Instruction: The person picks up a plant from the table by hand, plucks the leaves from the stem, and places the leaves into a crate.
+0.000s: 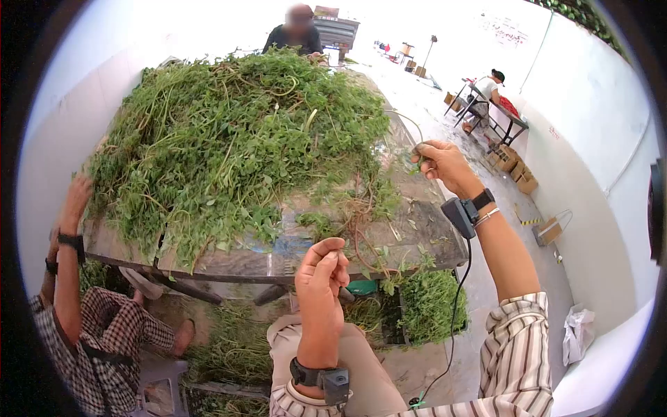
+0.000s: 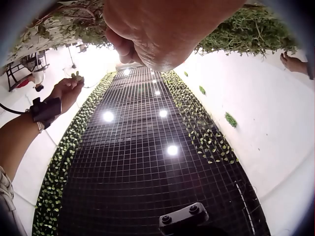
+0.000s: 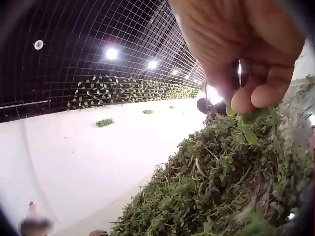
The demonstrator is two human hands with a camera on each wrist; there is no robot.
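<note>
A big heap of leafy green stems (image 1: 243,139) covers much of the wooden table (image 1: 424,229). Over the table's right side, my right hand (image 1: 448,165) pinches a thin green stem (image 1: 411,117) between thumb and fingers; the stem arcs up and left. Small leaves (image 3: 250,132) show under those fingertips in the right wrist view. My left hand (image 1: 321,281) is raised at the near table edge, fingers curled and thumb against the index finger, with nothing visible in it. Just beyond it lie brown stringy stems (image 1: 358,215) and a small green clump (image 1: 316,224).
At the left, another person's hand (image 1: 76,198) touches the heap's edge. A person (image 1: 295,35) sits beyond the heap. Below the table's near edge stands a dark crate (image 1: 392,316) with greens (image 1: 434,306). A black cable (image 1: 455,326) hangs from my right wrist.
</note>
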